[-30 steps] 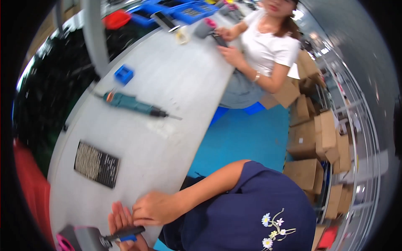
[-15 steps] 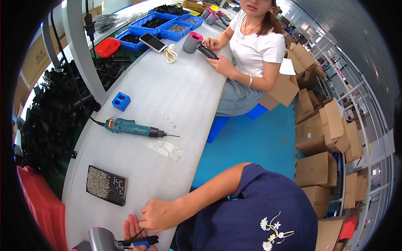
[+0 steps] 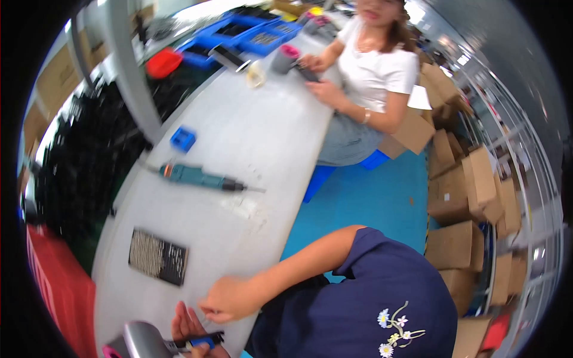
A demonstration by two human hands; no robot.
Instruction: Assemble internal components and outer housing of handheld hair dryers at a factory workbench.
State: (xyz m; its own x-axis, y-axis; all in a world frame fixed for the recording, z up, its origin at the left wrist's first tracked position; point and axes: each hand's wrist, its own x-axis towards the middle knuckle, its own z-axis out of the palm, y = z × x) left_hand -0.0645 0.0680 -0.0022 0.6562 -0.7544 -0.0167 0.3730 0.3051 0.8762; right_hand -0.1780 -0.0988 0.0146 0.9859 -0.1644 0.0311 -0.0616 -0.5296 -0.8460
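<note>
My left hand grasps a black-and-blue pen beside a grey cylinder; my right hand's fingers curl loosely above the tabletop (holding nothing I can see).

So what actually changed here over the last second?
Little changed. The right hand has lifted slightly off the grey cylinder. The left hand still grips the small black and blue tool beside it. The electric screwdriver, black screw tray and blue block lie where they were on the white table; only the camera shifted.
</note>
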